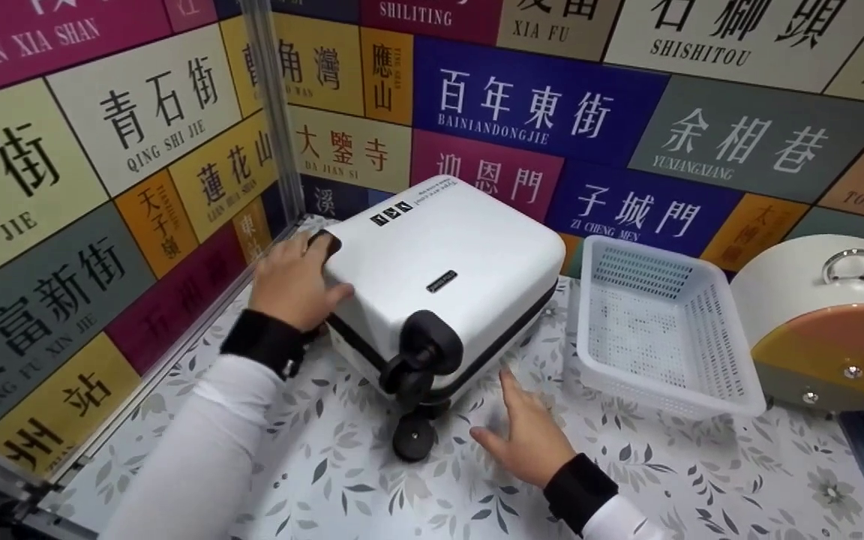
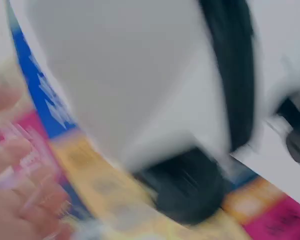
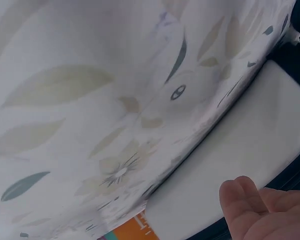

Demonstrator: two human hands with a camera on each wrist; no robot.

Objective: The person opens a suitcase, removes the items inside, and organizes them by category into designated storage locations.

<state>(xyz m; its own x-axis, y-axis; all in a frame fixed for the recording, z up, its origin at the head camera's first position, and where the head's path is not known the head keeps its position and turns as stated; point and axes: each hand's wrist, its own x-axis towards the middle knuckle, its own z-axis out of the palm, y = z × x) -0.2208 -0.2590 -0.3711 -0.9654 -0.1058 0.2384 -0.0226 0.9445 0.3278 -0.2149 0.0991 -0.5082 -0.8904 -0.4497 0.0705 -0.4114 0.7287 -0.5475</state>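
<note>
A white hard-shell suitcase [image 1: 462, 240] with black trim and black wheels lies on its side on the table. At its left corner is my left hand [image 1: 295, 283], thumb stretched out toward the shell and fingers beside a black wheel. In the blurred left wrist view, the left hand's fingers [image 2: 27, 195] appear left of the suitcase [image 2: 130, 75] and one wheel [image 2: 185, 185]. My right hand [image 1: 526, 439] is in front of the suitcase's right side, fingers extended and nothing held. In the right wrist view its fingers [image 3: 242, 202] overlap the suitcase's white side [image 3: 230, 145].
A white perforated plastic basket [image 1: 664, 322] stands right of the suitcase. Beside it is a rounded cream case [image 1: 814, 277] with a coloured front and a metal ring. The table [image 1: 357, 487] has a leaf-patterned cover. Sign-covered panels [image 1: 537, 97] enclose the back and left.
</note>
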